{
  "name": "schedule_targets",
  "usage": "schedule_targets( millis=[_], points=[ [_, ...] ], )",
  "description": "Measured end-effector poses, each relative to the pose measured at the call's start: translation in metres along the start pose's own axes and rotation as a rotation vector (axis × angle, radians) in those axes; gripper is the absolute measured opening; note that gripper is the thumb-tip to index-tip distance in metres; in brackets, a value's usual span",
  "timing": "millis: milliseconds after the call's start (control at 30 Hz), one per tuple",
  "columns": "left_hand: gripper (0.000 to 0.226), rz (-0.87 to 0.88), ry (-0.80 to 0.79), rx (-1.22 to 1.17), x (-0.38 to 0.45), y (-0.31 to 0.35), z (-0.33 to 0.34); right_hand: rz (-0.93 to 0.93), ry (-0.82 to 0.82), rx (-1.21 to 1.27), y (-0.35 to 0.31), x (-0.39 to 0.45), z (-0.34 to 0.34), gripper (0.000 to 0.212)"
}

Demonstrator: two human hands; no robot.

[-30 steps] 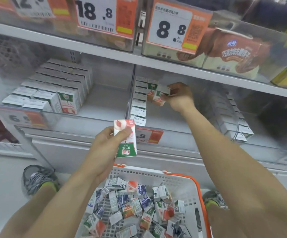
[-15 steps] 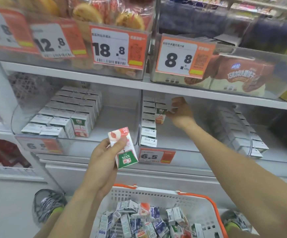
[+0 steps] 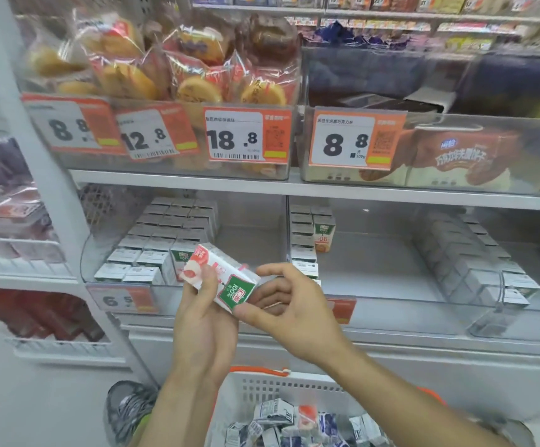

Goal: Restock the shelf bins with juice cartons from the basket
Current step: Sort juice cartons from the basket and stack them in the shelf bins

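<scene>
The right hand [image 3: 289, 306] had come back from the middle bin [image 3: 391, 304] to the tilted juice carton [image 3: 222, 279], its thumb and fingers curled around the carton's lower end. The left hand [image 3: 202, 321] pinched it too, above the white basket [image 3: 281, 387], before clear shelf bins.

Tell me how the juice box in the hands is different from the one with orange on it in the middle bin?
The held carton lies tilted between the left hand and right hand; the orange-marked carton stands upright. The held one shows red fruit, the other orange print. Both have green labels.
</scene>
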State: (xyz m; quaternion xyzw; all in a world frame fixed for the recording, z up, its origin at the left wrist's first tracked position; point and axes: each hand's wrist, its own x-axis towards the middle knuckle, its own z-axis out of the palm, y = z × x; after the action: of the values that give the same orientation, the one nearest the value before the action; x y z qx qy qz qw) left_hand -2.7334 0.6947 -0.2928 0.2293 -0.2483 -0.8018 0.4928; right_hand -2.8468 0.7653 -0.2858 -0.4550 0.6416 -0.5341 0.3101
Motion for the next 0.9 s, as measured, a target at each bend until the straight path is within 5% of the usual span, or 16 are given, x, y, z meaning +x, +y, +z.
schedule_targets(
  millis=[100, 300, 467, 600, 733, 900],
  points=[
    [0.054, 0.009, -0.009, -0.026, 0.004, 0.017, -0.004, -0.045, 0.021, 0.098, -0.008, 0.009, 0.021, 0.045],
    [0.034, 0.127, -0.125, 0.065, 0.013, 0.044, -0.029, -0.114, 0.148, 0.181, -0.015, 0.030, 0.046, 0.038],
    [0.044, 0.512, 0.271, 0.904, 0.026, 0.062, -0.066, -0.243, 0.207, -0.068, -0.013, 0.064, 0.044, 0.050],
    [0.038, 0.752, 0.190, 1.447, 0.046, 0.063, -0.102, -0.293, 0.042, -0.462, -0.009, 0.105, 0.055, 0.061],
    [0.036, 0.769, 0.173, 1.584, 0.058, 0.057, -0.120, -0.310, -0.091, -0.738, 0.008, 0.132, 0.084, 0.043],
    [0.031, 0.818, 0.190, 1.605, 0.059, 0.052, -0.123, -0.241, -0.128, -0.774, 0.012, 0.149, 0.111, 0.021]
  ],
)
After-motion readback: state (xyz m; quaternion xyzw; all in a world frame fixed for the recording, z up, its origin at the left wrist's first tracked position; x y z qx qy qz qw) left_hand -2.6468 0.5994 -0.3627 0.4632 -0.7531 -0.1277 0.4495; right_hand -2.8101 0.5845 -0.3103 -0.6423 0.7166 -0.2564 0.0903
